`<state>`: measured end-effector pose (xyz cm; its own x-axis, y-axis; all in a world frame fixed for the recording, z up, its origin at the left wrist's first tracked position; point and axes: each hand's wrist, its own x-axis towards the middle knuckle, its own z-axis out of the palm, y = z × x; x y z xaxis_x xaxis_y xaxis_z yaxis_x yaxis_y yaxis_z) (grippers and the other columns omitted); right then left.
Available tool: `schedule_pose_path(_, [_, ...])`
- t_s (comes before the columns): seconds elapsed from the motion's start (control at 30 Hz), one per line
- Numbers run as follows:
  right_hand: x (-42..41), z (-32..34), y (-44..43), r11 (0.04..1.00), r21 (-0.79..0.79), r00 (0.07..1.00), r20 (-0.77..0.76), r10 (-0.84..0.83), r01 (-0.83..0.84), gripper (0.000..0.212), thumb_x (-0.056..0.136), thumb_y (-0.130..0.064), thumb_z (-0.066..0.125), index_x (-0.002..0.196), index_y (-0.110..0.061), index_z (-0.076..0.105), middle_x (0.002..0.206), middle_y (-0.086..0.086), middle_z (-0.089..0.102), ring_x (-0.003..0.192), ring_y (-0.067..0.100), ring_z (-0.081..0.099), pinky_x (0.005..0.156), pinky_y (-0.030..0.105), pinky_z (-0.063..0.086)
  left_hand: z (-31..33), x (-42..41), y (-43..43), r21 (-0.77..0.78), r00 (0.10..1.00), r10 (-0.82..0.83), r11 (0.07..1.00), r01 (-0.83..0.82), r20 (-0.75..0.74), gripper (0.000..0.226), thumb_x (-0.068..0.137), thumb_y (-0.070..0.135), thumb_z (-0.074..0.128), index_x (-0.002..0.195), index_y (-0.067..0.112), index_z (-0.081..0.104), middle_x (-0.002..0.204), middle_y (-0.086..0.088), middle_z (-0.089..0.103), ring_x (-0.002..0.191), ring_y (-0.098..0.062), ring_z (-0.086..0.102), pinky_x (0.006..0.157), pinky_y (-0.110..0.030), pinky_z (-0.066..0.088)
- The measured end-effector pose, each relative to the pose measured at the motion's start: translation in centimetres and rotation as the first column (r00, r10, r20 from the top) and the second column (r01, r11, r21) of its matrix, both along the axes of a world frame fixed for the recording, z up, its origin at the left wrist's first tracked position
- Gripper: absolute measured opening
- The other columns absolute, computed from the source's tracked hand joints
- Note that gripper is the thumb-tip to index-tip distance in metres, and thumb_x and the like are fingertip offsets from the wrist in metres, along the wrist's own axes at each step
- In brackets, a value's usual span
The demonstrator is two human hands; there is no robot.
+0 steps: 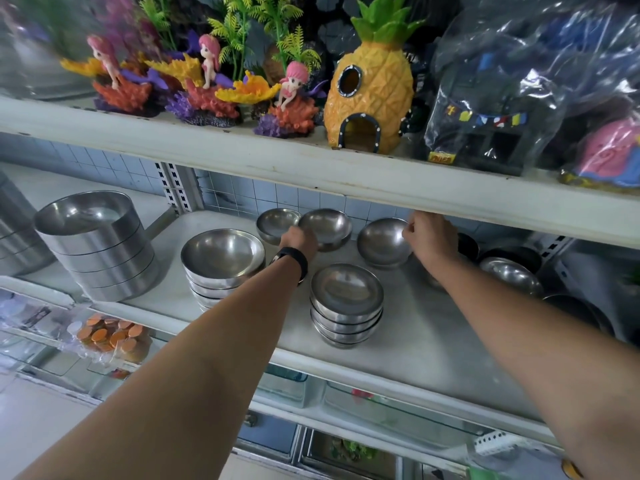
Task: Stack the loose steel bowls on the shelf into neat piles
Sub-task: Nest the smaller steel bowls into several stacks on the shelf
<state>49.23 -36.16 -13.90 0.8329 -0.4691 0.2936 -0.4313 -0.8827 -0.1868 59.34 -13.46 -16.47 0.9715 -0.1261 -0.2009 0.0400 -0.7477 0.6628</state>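
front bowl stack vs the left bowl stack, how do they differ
The front bowl stack has smaller bowls with flatter bottoms; the left bowl stack has wider, deeper bowls. The front one stands fully visible; the left one is partly hidden behind the left forearm. Both are shiny steel, nested upright.

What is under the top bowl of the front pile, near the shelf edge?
Under the top bowl are more steel bowls, nested; about four rims show. Their insides are covered, so whether anything lies in them cannot be seen. The pile stands on the shelf.

Bowls (347,292) are glossy brushed steel, the shelf (433,341) smooth matt white, the far-right bags (512,64) shiny clear plastic.
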Motion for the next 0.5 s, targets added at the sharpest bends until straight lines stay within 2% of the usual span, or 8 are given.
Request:
schedule_pose_path(0.07, [-0.6, -0.1, -0.2, 0.994, 0.11, 0.998, 0.056, -0.024, 0.018, 0.013, 0.089, -0.014, 0.062, 0.094, -0.006, 0.072, 0.092, 0.015, 0.07, 0.089, 0.037, 0.064, 0.064, 0.033, 0.042, 0.5, -0.5, 0.2, -0.081, 0.999, 0.044, 0.996, -0.045, -0.015, 0.04, 0.106, 0.021, 0.037, 0.129, -0.006, 0.057, 0.126, -0.024, 0.063, 0.114, -0.038, 0.062, 0.09, -0.041, 0.052])
schedule_pose_path(0.13, [-1.3, -0.3, -0.4, 0.972, 0.235, 0.991, 0.121, -0.061, 0.032, 0.014, 0.089, -0.015, 0.063, 0.093, -0.006, 0.072, 0.093, 0.015, 0.07, 0.09, 0.038, 0.066, 0.066, 0.035, 0.049, 1.1, -1.2, 0.4, -0.178, 0.996, 0.087, 0.98, -0.09, -0.024, 0.042, 0.106, 0.026, 0.036, 0.128, -0.002, 0.056, 0.121, -0.022, 0.065, 0.103, -0.036, 0.063, 0.079, -0.039, 0.049])
schedule_pose_path(0.2, [-2.0, -0.1, -0.3, 0.921, 0.388, 0.979, 0.172, -0.113, 0.038, 0.017, 0.092, -0.02, 0.065, 0.093, -0.004, 0.072, 0.092, 0.016, 0.072, 0.084, 0.038, 0.069, 0.07, 0.046, 0.059, 1.8, -2.0, 0.5, -0.231, 0.995, 0.1, 0.968, -0.096, 0.005, 0.039, 0.104, 0.026, 0.039, 0.129, 0.0, 0.054, 0.118, -0.02, 0.065, 0.101, -0.036, 0.063, 0.082, -0.04, 0.052])
schedule_pose_path(0.27, [-2.9, 0.3, 0.0, 0.825, 0.563, 0.96, 0.205, -0.191, 0.044, 0.018, 0.095, -0.026, 0.067, 0.089, -0.009, 0.07, 0.084, 0.013, 0.071, 0.069, 0.037, 0.071, 0.064, 0.05, 0.062, 2.4, -3.1, 0.6, -0.262, 0.994, 0.097, 0.961, -0.084, 0.039, 0.037, 0.102, 0.023, 0.04, 0.129, 0.002, 0.054, 0.117, -0.019, 0.065, 0.103, -0.037, 0.064, 0.087, -0.043, 0.054])
schedule_pose_path(0.33, [-3.7, 0.4, 0.3, 0.731, 0.681, 0.938, 0.222, -0.264, 0.045, 0.015, 0.097, -0.026, 0.066, 0.09, -0.013, 0.069, 0.078, 0.013, 0.07, 0.054, 0.029, 0.07, 0.051, 0.038, 0.06, 2.8, -4.1, 0.6, -0.295, 0.996, 0.067, 0.954, -0.045, 0.066, 0.036, 0.101, 0.024, 0.04, 0.127, 0.003, 0.055, 0.114, -0.017, 0.067, 0.098, -0.034, 0.064, 0.078, -0.038, 0.051])
schedule_pose_path(0.4, [-4.4, 0.3, 0.4, 0.666, 0.745, 0.921, 0.238, -0.308, 0.031, 0.012, 0.097, -0.019, 0.064, 0.096, -0.009, 0.07, 0.069, 0.015, 0.069, 0.04, 0.016, 0.064, 0.037, 0.025, 0.051, 3.1, -5.2, 0.7, -0.338, 0.996, 0.029, 0.941, 0.0, 0.08, 0.037, 0.102, 0.026, 0.039, 0.127, 0.004, 0.054, 0.11, -0.013, 0.066, 0.091, -0.027, 0.063, 0.07, -0.031, 0.046])
schedule_pose_path(0.5, [-5.7, 0.5, 0.5, 0.59, 0.807, 0.914, 0.222, -0.34, 0.024, 0.009, 0.098, -0.013, 0.061, 0.095, -0.009, 0.068, 0.061, 0.012, 0.067, 0.037, 0.013, 0.061, 0.034, 0.022, 0.048, 3.5, -6.8, 1.4, -0.351, 0.992, -0.002, 0.935, 0.048, 0.13, 0.034, 0.103, 0.023, 0.037, 0.125, 0.003, 0.054, 0.105, -0.012, 0.064, 0.076, -0.014, 0.057, 0.056, -0.021, 0.038])
